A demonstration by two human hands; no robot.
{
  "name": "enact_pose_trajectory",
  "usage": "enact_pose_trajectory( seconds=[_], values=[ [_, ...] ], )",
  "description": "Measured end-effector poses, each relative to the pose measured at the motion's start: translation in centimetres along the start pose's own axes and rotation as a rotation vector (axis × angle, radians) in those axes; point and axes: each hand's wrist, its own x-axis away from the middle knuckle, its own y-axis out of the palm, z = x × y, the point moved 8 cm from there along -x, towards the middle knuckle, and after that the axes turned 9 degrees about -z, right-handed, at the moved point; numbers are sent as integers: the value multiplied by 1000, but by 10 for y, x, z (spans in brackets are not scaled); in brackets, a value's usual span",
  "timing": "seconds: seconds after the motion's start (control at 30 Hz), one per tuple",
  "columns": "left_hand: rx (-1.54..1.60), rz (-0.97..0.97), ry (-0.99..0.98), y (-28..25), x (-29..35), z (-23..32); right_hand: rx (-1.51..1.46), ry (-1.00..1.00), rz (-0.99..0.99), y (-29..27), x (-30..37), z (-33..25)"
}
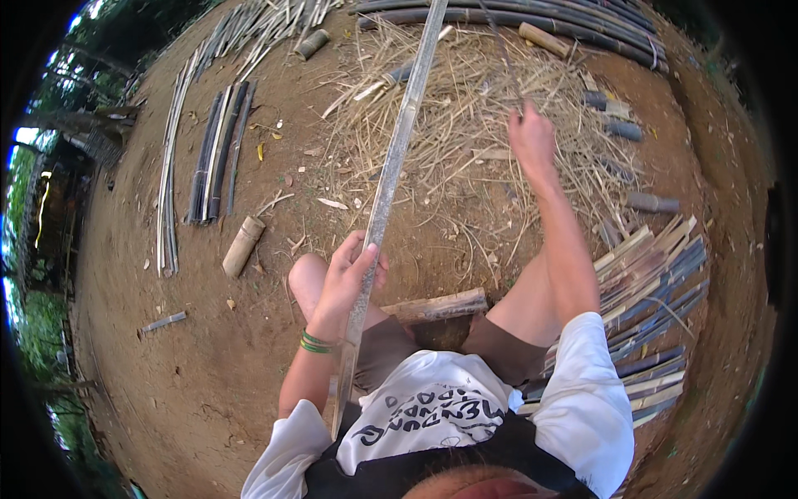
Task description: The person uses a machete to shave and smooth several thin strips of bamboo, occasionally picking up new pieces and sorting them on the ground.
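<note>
A long, straight, mottled grey strip of split bamboo (pixel 387 187) slants across the middle of the view, its far end running out past the top edge and its near end coming down beside the white printed T-shirt (pixel 432 399); the person's bare left grip (pixel 356 266) pinches it at about mid-length, thumb on the near face and fingers curled behind; the right grip (pixel 533 137), reached well forward, is closed in a fist around a long, slender, dark piece (pixel 504 54), too thin and blurred for its kind to be told.

The main risk looks to be the one-handed hold: with so much length beyond the fingers, a bump at the far end could twist the strip or slide it through them, and a raw edge could cut or splinter the bare skin; the near end, so close to the body, could then be pushed into the shirt or the left forearm (pixel 309 370); toward the top edge the strip and the dark piece stand near each other, apart, so a careless sweep might knock them together; the loose heap of pale straw-coloured shavings (pixel 457 158) under the right grip could snag a low tip, and the short tan bamboo section (pixel 436 306) between the legs could roll if a knee knocked it.
</note>
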Motion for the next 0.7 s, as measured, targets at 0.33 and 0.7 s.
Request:
enact_pose_trajectory(
  seconds=[0.33,0.7],
  values=[
    [724,-227,-128,22,-31,-19,-406,-46,-216,-5,70,-34],
    [135,69,-155,25,-31,-9,-125,-588,-438,40,170,-141]
  ],
)
